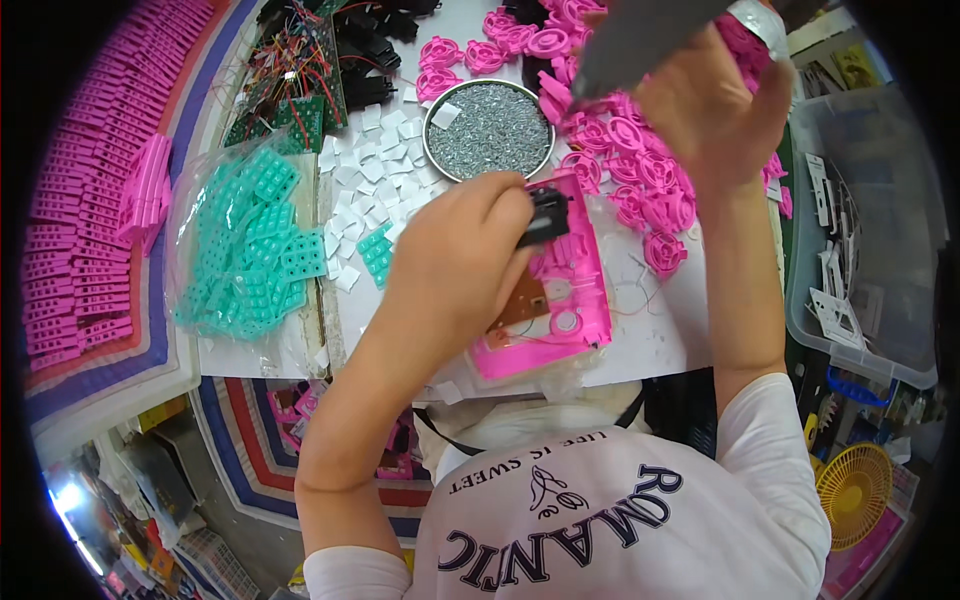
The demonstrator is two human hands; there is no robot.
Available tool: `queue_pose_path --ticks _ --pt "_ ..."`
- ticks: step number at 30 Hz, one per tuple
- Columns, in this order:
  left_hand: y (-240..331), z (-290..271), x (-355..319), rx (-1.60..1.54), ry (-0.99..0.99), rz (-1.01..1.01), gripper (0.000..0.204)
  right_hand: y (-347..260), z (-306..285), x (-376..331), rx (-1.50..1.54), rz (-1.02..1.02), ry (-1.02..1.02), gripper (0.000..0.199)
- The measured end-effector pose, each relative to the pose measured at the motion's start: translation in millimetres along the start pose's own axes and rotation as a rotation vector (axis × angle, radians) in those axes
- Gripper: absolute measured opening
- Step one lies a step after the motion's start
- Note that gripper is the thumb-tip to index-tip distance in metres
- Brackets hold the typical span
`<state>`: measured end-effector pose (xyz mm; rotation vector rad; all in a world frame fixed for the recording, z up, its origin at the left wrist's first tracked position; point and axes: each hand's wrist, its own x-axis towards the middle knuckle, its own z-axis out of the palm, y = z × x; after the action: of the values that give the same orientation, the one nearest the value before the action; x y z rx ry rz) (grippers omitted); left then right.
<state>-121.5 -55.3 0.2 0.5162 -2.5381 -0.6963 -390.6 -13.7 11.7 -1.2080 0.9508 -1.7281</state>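
My left hand (pixel 455 240) is closed on a black plastic part (pixel 546 217), at the upper end of a pink plastic casing (pixel 585 290). Inside the casing lie a brown circuit board (pixel 522 305) and thin wires. My right hand (pixel 700 110) is raised over the right side of the table, smeared by motion. A blurred dark grey object (pixel 640 45) passes in front of its fingers, so I cannot tell whether the hand grips it. Just beyond my left hand stands a round dish of small metal screws (pixel 490 130) with a white square on top.
Pink ring-shaped parts (pixel 640 180) heap at the right. White squares (pixel 370 170) and a bag of turquoise keypads (pixel 245 245) lie left. Wired green boards (pixel 300 80) are at the back, pink pieces (pixel 90 200) far left. A clear bin (pixel 865 340) stands right.
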Motion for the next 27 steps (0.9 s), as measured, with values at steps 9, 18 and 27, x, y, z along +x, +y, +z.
queue_pose_path --ticks 9,18,27 --pt "6.3 -171.4 -190.7 -0.106 -0.127 -0.623 0.061 28.2 -15.0 -78.5 -1.425 0.078 -0.217 0.019" --pt "7.4 -91.0 -197.9 0.206 -0.244 -0.492 0.052 -25.7 12.7 -92.4 -1.025 0.162 -0.435 0.011" --pt "12.0 43.6 -67.6 0.091 -0.229 0.148 0.058 -6.2 36.8 -83.4 -1.294 -0.154 -0.867 0.018"
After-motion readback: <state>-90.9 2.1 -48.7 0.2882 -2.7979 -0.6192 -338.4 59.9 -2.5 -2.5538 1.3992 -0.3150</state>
